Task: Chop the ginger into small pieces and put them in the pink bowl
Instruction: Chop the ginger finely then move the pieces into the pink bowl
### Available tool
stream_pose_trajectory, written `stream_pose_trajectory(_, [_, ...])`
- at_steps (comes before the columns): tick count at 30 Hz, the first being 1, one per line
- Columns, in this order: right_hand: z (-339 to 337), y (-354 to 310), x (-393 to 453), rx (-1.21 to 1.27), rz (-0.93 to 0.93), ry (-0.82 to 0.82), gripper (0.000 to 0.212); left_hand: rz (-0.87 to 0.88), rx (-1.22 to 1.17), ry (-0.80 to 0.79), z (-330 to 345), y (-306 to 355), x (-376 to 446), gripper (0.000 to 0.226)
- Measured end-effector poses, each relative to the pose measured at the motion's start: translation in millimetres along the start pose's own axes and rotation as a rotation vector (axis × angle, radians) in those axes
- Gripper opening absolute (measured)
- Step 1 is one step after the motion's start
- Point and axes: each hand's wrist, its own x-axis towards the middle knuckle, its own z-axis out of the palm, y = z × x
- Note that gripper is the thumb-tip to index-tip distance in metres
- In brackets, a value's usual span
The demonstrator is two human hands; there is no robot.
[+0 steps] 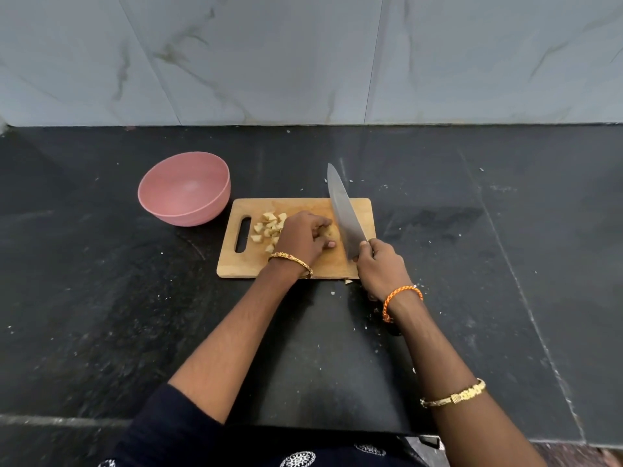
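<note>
Nearest, the right hand [379, 267] grips the long steel knife [345, 214] while the left hand [303, 235] pinches firm, fibrous ginger (mostly hidden) on the rectangular wooden board [357, 210], chopped pale pieces [268, 227] at its nine o'clock, toward the round pink bowl [184, 188].

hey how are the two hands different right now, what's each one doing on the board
The left hand lies over the cutting board with fingers curled round a bit of ginger, while the right hand grips the knife at its handle by the board's right edge. The left wrist wears a gold bangle; the right wrist wears an orange thread band. The left hand sits beside the cut pieces; the right is farther from them. Both are bare.
</note>
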Motion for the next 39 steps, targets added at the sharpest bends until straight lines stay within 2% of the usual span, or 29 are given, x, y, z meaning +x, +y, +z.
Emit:
stream_pose_trajectory(7, [-5.9,-10.1,9.8,-0.171,0.002,-0.106,0.030,-0.006,-0.039,0.012,2.6,-1.8,-0.1,0.036])
stream_pose_trajectory(15, [-2.2,-20.3,4.1,-0.269,0.032,-0.135,0.033,0.008,0.016,0.016,5.7,-0.3,-0.9,0.038])
stream_pose_trajectory(32, [11.4,-12.7,-32.9,-0.384,0.050,0.006,0.027,-0.012,-0.082,0.056,8.0,0.0,-13.4,0.036])
stream_pose_trajectory(39, [-11.5,-0.7,-61.5,-0.356,0.072,-0.047,0.026,-0.037,-0.116,0.058,9.8,-0.4,-14.1,0.039])
